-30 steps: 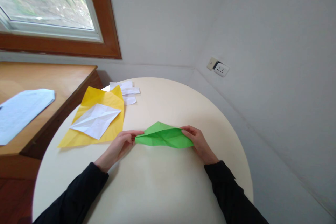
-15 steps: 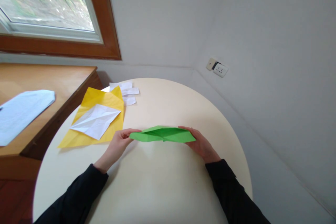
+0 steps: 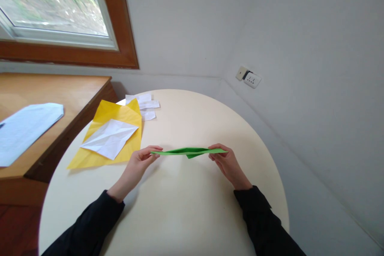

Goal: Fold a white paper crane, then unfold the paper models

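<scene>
1. Both hands pinch the green paper: the left hand grips its left tip, the right hand its right tip.
2. It hangs flat, edge-on, just above the counter.
3. Left of the left hand lies a yellow sheet bearing white paper.

Green paper edge-on between both hands' fingers

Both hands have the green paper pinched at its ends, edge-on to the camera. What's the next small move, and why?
Probably lower the green paper flat onto the round table. The left hand and right hand pinch its two tips, and it hangs nearly closed just above bare tabletop, so its folds could be pressed there.
</scene>
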Demonstrator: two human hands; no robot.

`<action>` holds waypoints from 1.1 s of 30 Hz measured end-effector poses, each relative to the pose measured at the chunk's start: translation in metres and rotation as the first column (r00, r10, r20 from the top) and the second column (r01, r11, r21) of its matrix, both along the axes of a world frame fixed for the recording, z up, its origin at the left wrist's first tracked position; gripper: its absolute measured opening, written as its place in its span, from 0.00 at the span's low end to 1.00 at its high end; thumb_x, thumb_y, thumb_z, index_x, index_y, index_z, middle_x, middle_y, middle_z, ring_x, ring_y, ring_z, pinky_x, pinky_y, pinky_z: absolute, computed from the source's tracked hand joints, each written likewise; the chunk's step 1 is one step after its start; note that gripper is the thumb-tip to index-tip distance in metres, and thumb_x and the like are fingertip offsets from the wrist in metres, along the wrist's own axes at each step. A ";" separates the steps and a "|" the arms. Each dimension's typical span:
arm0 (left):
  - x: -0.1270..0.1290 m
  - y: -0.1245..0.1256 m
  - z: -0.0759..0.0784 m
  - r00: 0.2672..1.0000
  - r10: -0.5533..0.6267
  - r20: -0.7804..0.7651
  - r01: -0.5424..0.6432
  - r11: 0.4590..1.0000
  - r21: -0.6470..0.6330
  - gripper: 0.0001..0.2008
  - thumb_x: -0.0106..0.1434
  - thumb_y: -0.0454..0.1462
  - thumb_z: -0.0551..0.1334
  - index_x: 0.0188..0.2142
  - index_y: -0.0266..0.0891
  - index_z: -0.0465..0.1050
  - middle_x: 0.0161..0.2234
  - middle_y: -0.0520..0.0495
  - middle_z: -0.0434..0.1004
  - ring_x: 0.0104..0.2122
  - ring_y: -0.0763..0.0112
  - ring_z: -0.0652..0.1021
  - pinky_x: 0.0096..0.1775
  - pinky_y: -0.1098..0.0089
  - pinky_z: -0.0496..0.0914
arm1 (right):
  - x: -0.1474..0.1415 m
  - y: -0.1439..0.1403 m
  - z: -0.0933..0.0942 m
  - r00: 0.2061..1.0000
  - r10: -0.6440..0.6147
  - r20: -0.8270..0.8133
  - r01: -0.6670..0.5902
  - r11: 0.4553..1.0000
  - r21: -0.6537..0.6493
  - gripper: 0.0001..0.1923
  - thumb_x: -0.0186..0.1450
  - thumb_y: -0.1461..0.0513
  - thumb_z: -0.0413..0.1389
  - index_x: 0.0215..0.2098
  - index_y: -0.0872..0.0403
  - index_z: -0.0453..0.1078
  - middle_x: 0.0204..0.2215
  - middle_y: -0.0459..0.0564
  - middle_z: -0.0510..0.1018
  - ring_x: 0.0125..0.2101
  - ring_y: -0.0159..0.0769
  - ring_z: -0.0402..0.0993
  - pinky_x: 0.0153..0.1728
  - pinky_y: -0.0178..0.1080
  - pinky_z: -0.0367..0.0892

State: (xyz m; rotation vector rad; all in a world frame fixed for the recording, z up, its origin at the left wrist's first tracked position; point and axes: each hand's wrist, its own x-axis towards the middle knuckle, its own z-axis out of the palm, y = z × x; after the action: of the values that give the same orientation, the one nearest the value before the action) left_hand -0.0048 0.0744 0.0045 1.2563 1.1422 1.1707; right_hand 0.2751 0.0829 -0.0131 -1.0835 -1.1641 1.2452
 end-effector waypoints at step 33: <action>0.000 0.008 -0.020 0.964 -0.017 0.265 0.079 0.971 -0.224 0.13 0.45 0.41 0.70 0.18 0.34 0.70 0.17 0.51 0.70 0.20 0.76 0.70 0.24 0.75 0.64 | 0.000 0.004 0.000 0.982 0.088 0.166 -0.076 0.994 -0.082 0.14 0.50 0.52 0.62 0.21 0.54 0.67 0.10 0.39 0.65 0.14 0.26 0.58 0.18 0.34 0.52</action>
State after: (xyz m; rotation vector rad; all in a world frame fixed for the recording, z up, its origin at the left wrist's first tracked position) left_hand -0.0050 0.0819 -0.0150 0.9158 1.0127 1.0943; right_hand 0.2747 0.0867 -0.0135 -1.2279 -1.3107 1.2888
